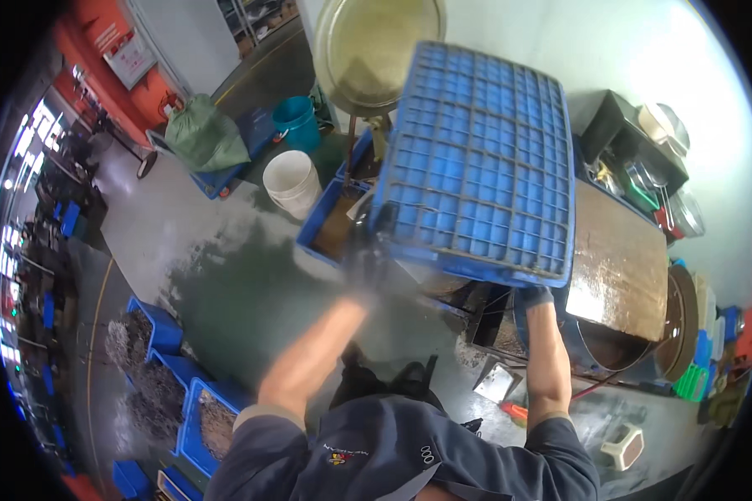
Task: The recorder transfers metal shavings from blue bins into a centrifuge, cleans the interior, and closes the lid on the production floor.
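Head view: left fingers [385,220] half-curled round blue crate [480,159]; right hand [533,296] at its lower edge, fingers hidden.

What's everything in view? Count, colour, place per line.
blue crate: 1, blue, tilted, in both hands
round disc: 1, dull yellow, top centre
teal bucket: 1, teal, upper left of centre
white bucket: 1, white, nearer than the teal one
sack: 1, green, upper left
floor bins: several, blue, lower left
loose debris: uncounted, dark grey, around those bins
flat panel: 1, brown, right of crate
basket: 1, green, far right
stool-like object: 1, white, lower right
background clutter: too small to count, mixed, along both sides
left hand: 1, dark-gloved, blurred, crate's lower-left corner
right hand: 1, dark-gloved, partly hidden, crate's lower-right edge
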`<state>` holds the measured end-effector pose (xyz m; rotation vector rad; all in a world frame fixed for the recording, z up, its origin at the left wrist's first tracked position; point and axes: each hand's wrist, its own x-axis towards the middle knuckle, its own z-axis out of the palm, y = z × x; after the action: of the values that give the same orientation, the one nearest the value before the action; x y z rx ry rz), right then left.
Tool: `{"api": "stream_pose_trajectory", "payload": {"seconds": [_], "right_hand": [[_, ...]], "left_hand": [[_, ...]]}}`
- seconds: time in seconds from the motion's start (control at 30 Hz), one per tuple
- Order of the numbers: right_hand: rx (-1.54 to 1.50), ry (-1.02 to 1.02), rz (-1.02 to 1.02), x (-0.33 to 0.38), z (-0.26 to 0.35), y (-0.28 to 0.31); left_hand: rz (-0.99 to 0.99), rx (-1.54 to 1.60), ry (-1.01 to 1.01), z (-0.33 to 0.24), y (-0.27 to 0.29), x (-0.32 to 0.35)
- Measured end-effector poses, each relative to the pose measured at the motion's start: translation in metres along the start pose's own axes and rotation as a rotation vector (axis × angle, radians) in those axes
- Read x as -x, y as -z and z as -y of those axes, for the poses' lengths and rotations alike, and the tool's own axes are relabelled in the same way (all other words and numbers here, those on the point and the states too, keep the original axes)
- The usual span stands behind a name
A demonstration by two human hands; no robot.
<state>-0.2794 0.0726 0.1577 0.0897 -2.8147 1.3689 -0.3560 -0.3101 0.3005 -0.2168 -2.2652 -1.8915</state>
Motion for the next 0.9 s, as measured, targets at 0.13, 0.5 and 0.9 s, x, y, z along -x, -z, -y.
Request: {"api": "stream_pose_trajectory", "payload": {"seconds": [0.13,0.5,0.9], "right_hand": [[-0.990,0.175,-0.550,-0.001,-0.071,-0.076],[-1.654,0.413,-0.236,0.028,0.024,-0.005],[-0.838,-0.330,-0.801,0.160,0.146,0.030]], "left_hand": [[-0.101,0.824,0.246,0.032,-0.022,0.008],[0.167,0.470,-0.024,0.012,-0.016,-0.026],[0.606,-0.013,-0.169,0.137,0.063,0.049]]}}
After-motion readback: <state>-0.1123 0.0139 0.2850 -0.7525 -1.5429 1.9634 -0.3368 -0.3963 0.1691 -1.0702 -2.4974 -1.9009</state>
